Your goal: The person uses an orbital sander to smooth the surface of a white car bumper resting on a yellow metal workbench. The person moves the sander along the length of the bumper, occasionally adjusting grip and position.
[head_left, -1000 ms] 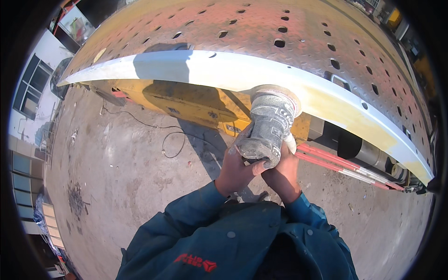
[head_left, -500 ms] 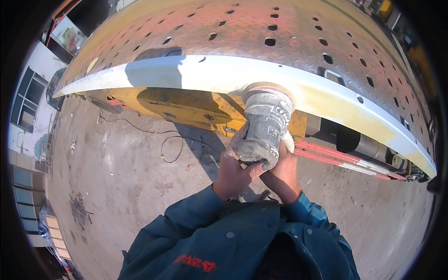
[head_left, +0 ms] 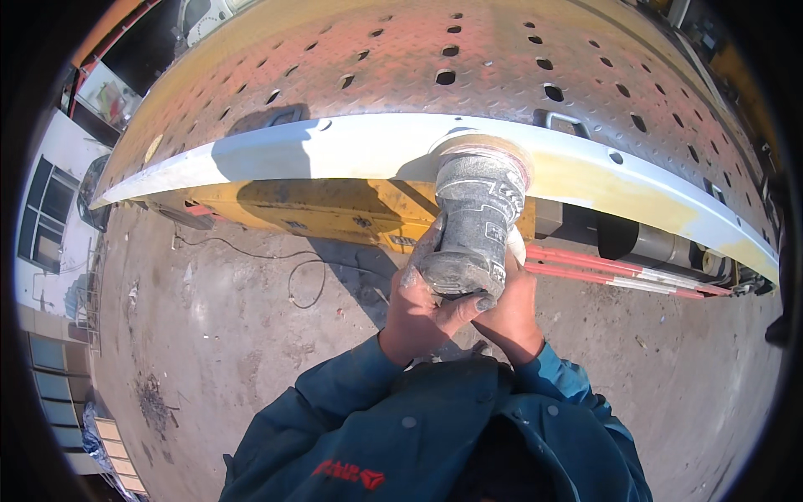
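Observation:
A dust-coated sander (head_left: 477, 213) is held out in front of me, its round pad against the white side face of a long rail (head_left: 368, 149) that edges a steel deck. My left hand (head_left: 422, 305) wraps the sander's near end from the left, thumb across its lower end. From the right and partly beneath, my right hand (head_left: 508, 309) grips the same tool; most of its fingers are hidden. Right of the pad, the white face shows a yellowish patch (head_left: 594, 180).
Above the rail spreads the rusty, perforated deck (head_left: 401, 71), with a metal loop (head_left: 567, 124) at its edge. Yellow bodywork (head_left: 335, 209) and red-and-white bars (head_left: 619, 272) lie below. A thin cable (head_left: 293, 261) loops over the concrete ground (head_left: 226, 335) at left.
The sander has slid a short way right along the rail, closer to the metal loop. My view has shifted with it; both hands keep their hold.

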Action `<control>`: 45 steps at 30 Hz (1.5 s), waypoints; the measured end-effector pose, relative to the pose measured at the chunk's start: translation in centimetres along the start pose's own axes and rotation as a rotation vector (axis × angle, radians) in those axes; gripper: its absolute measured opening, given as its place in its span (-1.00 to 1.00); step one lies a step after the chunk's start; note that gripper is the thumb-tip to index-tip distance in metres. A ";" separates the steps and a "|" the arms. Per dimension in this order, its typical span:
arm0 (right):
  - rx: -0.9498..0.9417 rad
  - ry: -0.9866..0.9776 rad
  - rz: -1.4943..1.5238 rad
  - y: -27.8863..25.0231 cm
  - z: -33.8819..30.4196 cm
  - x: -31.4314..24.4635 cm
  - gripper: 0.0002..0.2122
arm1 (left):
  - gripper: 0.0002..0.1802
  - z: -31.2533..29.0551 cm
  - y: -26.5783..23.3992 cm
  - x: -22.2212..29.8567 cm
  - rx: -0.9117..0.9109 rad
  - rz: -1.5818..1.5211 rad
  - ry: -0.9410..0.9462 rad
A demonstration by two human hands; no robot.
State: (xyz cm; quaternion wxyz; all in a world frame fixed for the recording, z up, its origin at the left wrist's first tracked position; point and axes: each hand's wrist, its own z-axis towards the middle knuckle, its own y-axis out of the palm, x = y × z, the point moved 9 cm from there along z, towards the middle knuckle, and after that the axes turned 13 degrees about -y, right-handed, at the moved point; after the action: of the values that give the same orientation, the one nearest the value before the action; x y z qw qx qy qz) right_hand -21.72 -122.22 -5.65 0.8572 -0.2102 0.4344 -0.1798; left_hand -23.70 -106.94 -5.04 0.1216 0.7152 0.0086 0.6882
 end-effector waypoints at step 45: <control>0.038 -0.039 0.082 -5.4 -5.8 7.7 -0.40 | 0.24 1.4 10.0 -3.4 -0.060 0.322 0.041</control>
State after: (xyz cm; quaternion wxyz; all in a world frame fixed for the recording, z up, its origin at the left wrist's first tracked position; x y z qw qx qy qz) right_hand -22.85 -131.76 -11.11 0.8761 -0.1793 0.4221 -0.1488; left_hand -24.09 -117.47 -6.57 0.0308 0.6893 -0.1244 0.7131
